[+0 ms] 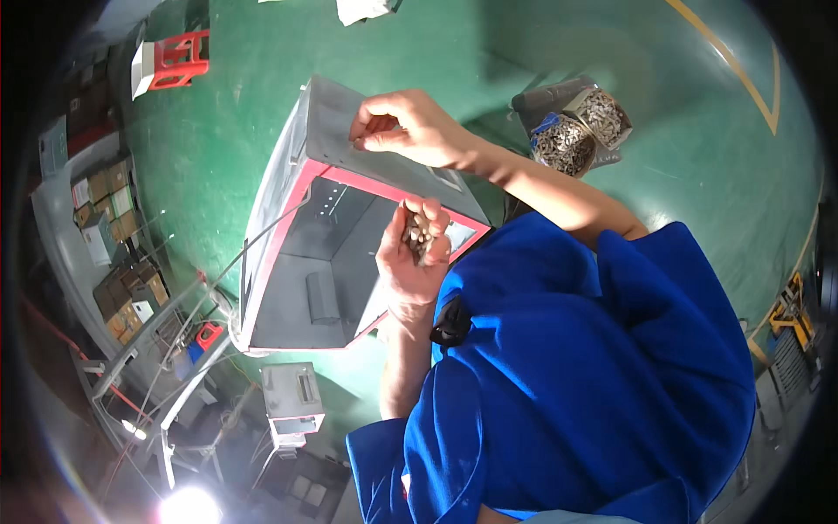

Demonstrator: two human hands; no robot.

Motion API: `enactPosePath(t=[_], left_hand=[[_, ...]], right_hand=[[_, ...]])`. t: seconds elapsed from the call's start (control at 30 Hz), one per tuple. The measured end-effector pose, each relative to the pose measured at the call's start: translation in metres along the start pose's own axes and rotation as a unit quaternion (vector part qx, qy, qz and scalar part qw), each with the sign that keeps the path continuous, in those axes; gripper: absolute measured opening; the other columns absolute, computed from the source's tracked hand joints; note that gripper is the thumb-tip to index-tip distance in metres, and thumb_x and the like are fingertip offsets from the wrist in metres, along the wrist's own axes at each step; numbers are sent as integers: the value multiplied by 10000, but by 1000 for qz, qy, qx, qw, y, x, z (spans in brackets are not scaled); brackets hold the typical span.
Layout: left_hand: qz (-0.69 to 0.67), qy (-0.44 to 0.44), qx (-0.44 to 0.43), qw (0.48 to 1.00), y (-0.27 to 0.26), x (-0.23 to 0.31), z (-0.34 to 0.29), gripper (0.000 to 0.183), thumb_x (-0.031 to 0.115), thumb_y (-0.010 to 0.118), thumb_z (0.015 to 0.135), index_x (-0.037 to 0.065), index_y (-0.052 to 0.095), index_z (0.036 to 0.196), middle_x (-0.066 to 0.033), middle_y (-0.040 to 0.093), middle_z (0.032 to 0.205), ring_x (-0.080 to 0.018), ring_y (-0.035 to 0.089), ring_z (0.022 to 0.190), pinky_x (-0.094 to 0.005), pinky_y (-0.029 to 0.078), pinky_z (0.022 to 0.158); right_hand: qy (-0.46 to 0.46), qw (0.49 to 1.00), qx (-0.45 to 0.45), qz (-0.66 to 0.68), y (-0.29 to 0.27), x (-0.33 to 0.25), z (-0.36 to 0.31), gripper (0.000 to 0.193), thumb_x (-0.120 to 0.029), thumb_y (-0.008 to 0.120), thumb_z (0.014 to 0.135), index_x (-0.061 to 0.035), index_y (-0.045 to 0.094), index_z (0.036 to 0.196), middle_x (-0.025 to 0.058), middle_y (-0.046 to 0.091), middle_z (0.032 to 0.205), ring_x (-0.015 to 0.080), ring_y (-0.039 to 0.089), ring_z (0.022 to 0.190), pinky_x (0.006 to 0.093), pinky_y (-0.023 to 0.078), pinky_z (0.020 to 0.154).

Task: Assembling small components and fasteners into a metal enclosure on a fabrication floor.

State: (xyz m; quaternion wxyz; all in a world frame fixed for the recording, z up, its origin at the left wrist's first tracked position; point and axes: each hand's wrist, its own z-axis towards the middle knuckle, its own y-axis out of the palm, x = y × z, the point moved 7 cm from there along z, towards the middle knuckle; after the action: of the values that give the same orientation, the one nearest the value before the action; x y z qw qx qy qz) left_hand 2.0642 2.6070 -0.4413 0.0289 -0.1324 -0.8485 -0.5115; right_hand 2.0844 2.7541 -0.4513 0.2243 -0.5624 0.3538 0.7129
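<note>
My left hand (415, 253) is cupped palm up, holding a handful of small pale greyish pieces (421, 234) whose exact kind I cannot make out. It is in front of the open side of a grey metal cabinet (349, 113) with pink-red edging. Over the cabinet's top panel, my right hand (397, 127) is closed in a pinch with the fingertips close to the surface. Whatever is between those fingertips is too small to name. Inside the cabinet are dark grey walls and a rounded grey piece (323, 297).
Two containers full of small pieces (563, 144) stand on the green floor at the upper right. A red plastic stool (182, 61) is at the upper left. Boxes (109, 196) line the left side. A smaller grey metal box (292, 393) and a bright lamp (190, 506) are below.
</note>
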Motion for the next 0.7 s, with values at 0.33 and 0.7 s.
enactPosePath(t=[0.33,0.7], left_hand=[[-41,74,11,996,-2,1,13,438,274,331,968,-10,409,1293,-184,463,1306,-314,438,1234,-472,310,1071],[-45,85,56,994,-25,-1,-8,434,331,347,972,12,472,1239,-152,579,1154,-279,573,1062,-415,501,865]], right_hand=[[-72,957,-216,-181,-1,-44,-33,83,-68,697,713,-33,661,779,28,571,928,171,527,922,289,482,763],[-241,890,-210,-326,20,-83,-64,168,-78,721,616,-79,648,767,10,564,925,208,530,979,360,423,862]])
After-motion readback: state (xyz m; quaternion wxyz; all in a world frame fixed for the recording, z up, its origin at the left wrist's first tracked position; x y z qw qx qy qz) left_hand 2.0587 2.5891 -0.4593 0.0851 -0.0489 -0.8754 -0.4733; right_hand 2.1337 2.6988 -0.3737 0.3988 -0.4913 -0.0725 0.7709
